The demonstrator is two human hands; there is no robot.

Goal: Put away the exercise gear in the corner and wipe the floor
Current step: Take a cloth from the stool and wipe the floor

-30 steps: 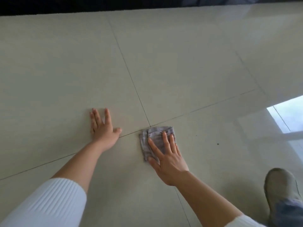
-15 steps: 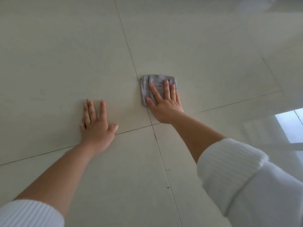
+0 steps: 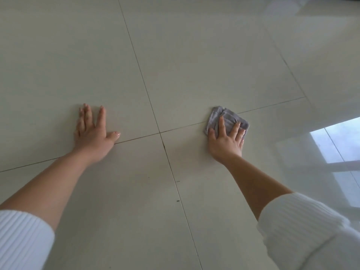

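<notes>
I am looking down through the head camera at a pale tiled floor [image 3: 194, 55], and a good deal of it is reading poorly. The right side is glaring with a bright reflection [image 3: 339, 141] that looks like a window, though it is too washed out to be sure. A dark strip is showing at the top right corner, cut off by the edge, and I cannot tell what it is.

The grey cloth [image 3: 230, 117] is lying crumpled on the floor to the right of the point where the grout lines [image 3: 160, 132] are crossing, and it is covering a stretch of one line. Its near half is hiding under the right hand [image 3: 226, 142], whose fingers are spreading out straight and pressing down on it rather than curling round it (the thumb is sitting at the cloth's left edge).

The left hand [image 3: 91, 133] is resting flat on the tile well to the left of the crossing, fingers released and straight, holding nothing, its heel sitting on the grout line. Both palms are facing down, so I cannot see them.

Both white ribbed sleeves [image 3: 21, 240] are running out of the bottom of the picture. A few dark specks [image 3: 177, 201] are dotting the near tiles, too small to identify.
</notes>
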